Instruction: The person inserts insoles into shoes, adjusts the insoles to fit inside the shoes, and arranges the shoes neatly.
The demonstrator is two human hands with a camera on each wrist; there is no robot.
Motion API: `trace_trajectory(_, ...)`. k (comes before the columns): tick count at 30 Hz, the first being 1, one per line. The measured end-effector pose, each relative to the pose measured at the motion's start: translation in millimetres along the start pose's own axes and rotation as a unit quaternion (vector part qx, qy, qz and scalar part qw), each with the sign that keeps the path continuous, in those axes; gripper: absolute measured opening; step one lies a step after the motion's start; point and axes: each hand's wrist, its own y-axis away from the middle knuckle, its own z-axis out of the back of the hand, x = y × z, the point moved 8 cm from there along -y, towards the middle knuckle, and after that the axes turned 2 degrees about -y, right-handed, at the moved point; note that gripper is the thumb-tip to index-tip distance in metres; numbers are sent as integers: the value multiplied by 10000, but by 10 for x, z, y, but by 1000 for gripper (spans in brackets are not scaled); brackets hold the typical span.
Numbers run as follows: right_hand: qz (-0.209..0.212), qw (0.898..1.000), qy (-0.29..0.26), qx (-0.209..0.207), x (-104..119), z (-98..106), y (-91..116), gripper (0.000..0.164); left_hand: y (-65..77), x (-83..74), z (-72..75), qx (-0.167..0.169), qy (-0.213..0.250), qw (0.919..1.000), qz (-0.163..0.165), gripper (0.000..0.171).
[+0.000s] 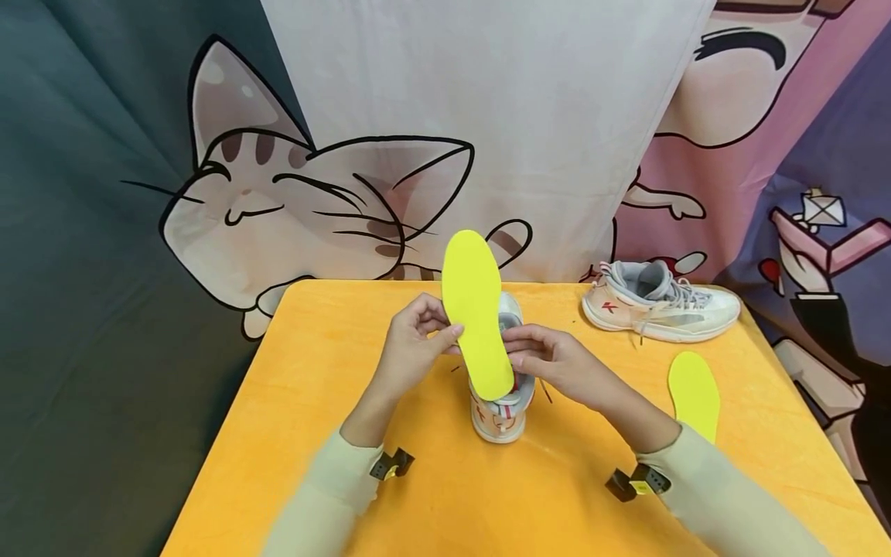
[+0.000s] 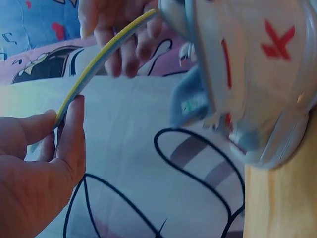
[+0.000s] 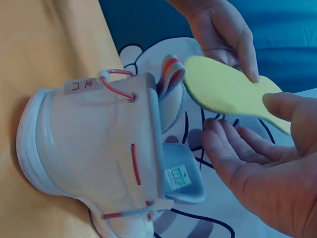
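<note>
A bright yellow insole (image 1: 475,302) is held up at a slant over a white sneaker (image 1: 498,425), heel end low. My left hand (image 1: 411,340) pinches its edge midway between thumb and fingers. Seen edge-on in the left wrist view, the insole (image 2: 101,57) bends slightly and shows a grey underside. On the other side, my right hand (image 1: 560,362) is beside the insole's lower half, fingers loosely spread; its thumb overlaps the insole in the right wrist view. The sneaker (image 3: 99,144) stands upright, its blue-grey tongue (image 3: 183,173) with a label sticking out.
A second white sneaker (image 1: 661,305) stands at the table's back right. Nearer, another yellow insole (image 1: 694,394) lies flat by my right forearm. The yellow-orange table (image 1: 334,333) ends at a cartoon-printed curtain (image 1: 501,93).
</note>
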Motion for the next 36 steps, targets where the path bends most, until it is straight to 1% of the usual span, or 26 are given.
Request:
trace_trajectory(3,-45,9996,259,-105,-24,-6,-18,42,28,57,-82,-22,184,9998,83,20)
trace_trajectory(8,-163,9967,700,-365,-73,23,-15,31,85,158,-197,2,385,9991,153,22)
trace_trajectory(12,-75,9956,819,-447,-78,39,13,25,108,196,-239,69,469,9988,131,22)
trace_trajectory(14,-29,9952,859,-466,-69,50,32,24,103,200,-240,108,521,9984,171,23)
trace_trajectory(16,14,9948,899,-484,-52,62,51,23,74,196,-226,118,576,9980,225,25)
trace_trajectory(18,11,9945,923,-489,-37,74,71,22,23,179,-187,57,634,9975,292,26)
trace_trajectory(24,9,9947,965,-343,0,87,139,20,-208,93,11,-278,674,9965,400,26)
trace_trajectory(27,1,9947,1011,-211,5,91,177,21,-302,56,65,-241,720,9963,411,28)
trace_trajectory(31,-17,9939,1098,-40,1,105,217,21,-361,71,61,-88,730,9961,484,27)
trace_trajectory(33,-35,9928,1198,4,-1,118,231,22,-362,95,45,-105,718,9960,527,25)
trace_trajectory(36,-180,9869,1600,-77,-21,167,253,28,-350,138,4,-195,780,9950,584,23)
